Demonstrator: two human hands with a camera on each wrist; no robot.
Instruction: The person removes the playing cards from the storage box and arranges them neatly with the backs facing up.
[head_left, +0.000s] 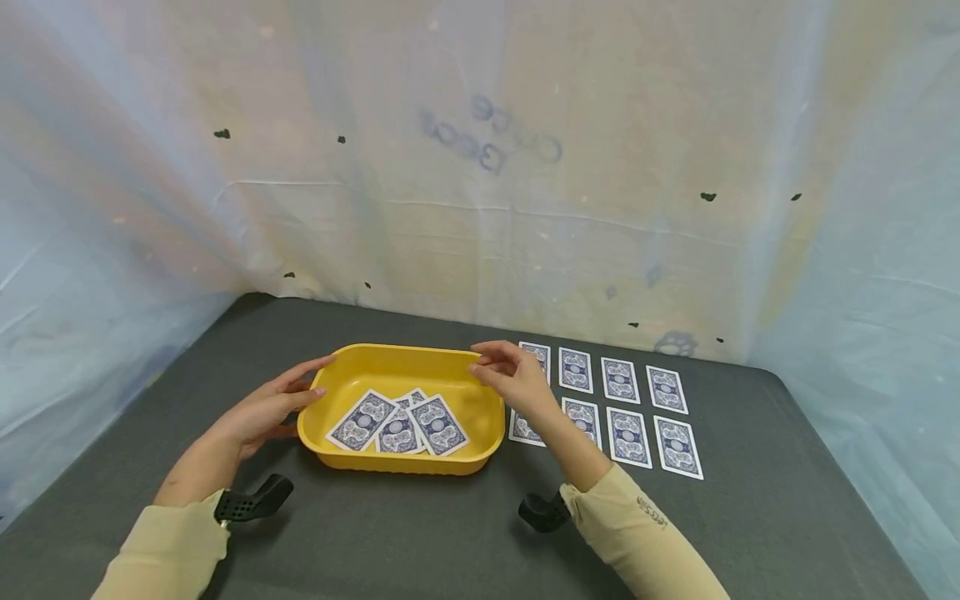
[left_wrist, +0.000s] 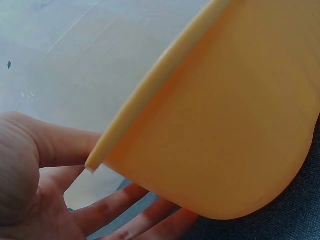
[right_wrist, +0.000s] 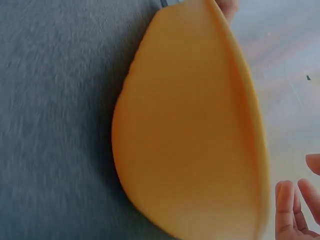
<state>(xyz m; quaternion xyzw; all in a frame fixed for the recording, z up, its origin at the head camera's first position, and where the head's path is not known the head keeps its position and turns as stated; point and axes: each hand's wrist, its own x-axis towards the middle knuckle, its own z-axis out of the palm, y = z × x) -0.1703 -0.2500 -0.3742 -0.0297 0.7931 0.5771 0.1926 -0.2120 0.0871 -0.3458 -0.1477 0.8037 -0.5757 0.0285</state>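
A yellow plastic tray [head_left: 405, 462] stands on the dark table with several face-down playing cards [head_left: 437, 425] overlapping inside. My left hand [head_left: 262, 408] holds its left end; the thumb reaches over the rim and the other fingers lie along the outside. The left wrist view shows that hand beside the tray wall [left_wrist: 200, 135], its fingertips partly hidden. Just over the tray's right rim is my right hand [head_left: 517, 379], fingers loosely bent, with nothing visible in them. In the right wrist view its fingers [right_wrist: 286, 205] show apart from the rim.
Right of the tray, several face-down playing cards [head_left: 628, 435] lie in two rows; my right hand and forearm partly cover the nearest ones. A pale hanging sheet [head_left: 480, 242] encloses the back and sides of the dark table [head_left: 420, 542].
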